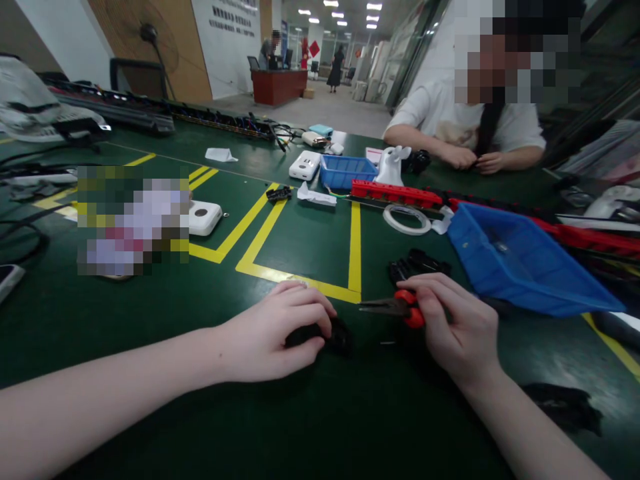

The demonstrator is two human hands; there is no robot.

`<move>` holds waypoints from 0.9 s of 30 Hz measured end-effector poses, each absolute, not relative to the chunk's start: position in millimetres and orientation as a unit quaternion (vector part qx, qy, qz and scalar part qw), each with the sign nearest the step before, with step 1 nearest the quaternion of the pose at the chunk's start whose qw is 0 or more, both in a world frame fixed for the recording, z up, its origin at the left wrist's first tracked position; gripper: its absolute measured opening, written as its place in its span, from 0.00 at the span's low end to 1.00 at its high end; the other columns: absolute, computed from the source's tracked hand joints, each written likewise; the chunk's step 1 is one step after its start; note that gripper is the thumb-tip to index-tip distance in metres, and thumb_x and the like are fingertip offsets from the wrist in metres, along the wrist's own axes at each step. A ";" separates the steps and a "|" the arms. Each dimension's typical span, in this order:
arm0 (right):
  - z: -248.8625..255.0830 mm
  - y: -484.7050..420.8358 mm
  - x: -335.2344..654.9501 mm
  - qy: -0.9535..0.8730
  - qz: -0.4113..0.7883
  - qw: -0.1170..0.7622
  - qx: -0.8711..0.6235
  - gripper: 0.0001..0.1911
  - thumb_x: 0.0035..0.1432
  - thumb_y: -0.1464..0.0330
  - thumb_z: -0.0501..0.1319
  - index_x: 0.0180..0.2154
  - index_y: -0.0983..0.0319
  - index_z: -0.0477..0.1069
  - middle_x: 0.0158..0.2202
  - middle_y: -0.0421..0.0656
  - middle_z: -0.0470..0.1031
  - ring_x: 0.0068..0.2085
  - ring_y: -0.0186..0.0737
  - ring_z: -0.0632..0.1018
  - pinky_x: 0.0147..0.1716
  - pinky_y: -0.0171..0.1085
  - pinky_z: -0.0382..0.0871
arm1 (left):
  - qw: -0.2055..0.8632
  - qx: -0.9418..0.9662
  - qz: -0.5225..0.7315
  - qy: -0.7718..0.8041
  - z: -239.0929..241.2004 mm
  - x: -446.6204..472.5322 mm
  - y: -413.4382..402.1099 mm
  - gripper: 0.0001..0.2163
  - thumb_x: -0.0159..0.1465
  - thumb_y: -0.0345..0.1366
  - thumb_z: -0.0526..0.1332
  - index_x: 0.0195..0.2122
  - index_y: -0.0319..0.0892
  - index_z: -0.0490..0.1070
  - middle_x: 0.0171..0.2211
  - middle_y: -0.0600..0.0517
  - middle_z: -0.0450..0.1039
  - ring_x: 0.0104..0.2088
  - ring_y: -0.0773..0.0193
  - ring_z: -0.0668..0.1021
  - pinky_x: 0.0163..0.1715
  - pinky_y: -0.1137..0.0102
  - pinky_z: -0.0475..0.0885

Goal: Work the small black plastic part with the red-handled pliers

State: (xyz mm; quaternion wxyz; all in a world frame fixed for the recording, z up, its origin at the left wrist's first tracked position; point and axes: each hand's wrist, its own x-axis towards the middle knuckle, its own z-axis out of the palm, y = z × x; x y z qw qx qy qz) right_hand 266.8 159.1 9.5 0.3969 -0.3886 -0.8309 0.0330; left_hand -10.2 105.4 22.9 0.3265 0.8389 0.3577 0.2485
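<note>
Low over the green table, my left hand [287, 330] has its fingers curled around a small black part [341, 337], whose right end pokes out past the fingertips. My fingers hide the rest of that part. In my right hand [455, 327] is a pair of pliers [393, 307] with red handles and dark pointed jaws aimed left. The jaws are apart from the black part. A thin shiny sliver [387, 343] lies on the table below the pliers. Just beyond my right hand sit more black parts [419, 263].
A large blue bin [530, 267] stands at right, with a tape roll [407, 219] and a red strip [395, 192] near it. Farther off are a smaller blue tray [347, 172] and a white device [204, 218]. Another person [465, 133] sits across the table. Yellow tape [300, 279] marks the surface.
</note>
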 end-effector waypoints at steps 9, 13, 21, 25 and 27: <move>9.7 162.5 266.5 -0.815 0.053 0.425 -0.390 0.12 0.66 0.70 0.53 0.34 0.61 0.74 0.33 0.42 0.77 0.35 0.38 0.77 0.34 0.38 0.69 | 0.197 0.892 0.194 0.357 36.1 30.9 108.8 0.08 0.66 0.35 0.60 0.45 0.41 0.73 0.47 0.48 0.75 0.50 0.57 0.74 0.55 0.59 0.64; 9.1 160.9 267.6 -0.809 0.051 0.441 -0.385 0.12 0.66 0.69 0.53 0.34 0.61 0.74 0.33 0.43 0.77 0.34 0.38 0.77 0.34 0.38 0.69 | 0.127 0.915 0.135 0.359 35.7 63.9 119.2 0.10 0.64 0.38 0.63 0.43 0.40 0.74 0.49 0.45 0.75 0.53 0.49 0.73 0.55 0.55 0.64; 8.1 158.6 268.6 -0.804 0.072 0.457 -0.373 0.13 0.66 0.69 0.53 0.33 0.61 0.74 0.33 0.43 0.77 0.35 0.39 0.78 0.35 0.38 0.69 | 0.130 0.920 0.109 0.354 25.4 84.8 126.1 0.06 0.67 0.30 0.59 0.36 0.39 0.75 0.42 0.48 0.77 0.53 0.52 0.73 0.57 0.54 0.62; 7.8 158.3 268.6 -0.803 0.082 0.462 -0.367 0.13 0.66 0.68 0.53 0.33 0.61 0.74 0.33 0.43 0.77 0.35 0.39 0.77 0.35 0.37 0.69 | 0.109 0.933 0.111 0.325 21.4 85.1 124.7 0.06 0.66 0.26 0.58 0.36 0.38 0.74 0.40 0.48 0.77 0.52 0.54 0.74 0.64 0.52 0.54; 8.6 157.3 268.9 -0.799 0.084 0.471 -0.363 0.13 0.66 0.68 0.53 0.33 0.61 0.75 0.33 0.43 0.77 0.35 0.39 0.77 0.35 0.38 0.69 | 0.127 0.925 0.143 0.328 25.9 82.2 123.9 0.05 0.66 0.27 0.58 0.36 0.39 0.73 0.41 0.48 0.75 0.51 0.54 0.73 0.63 0.51 0.54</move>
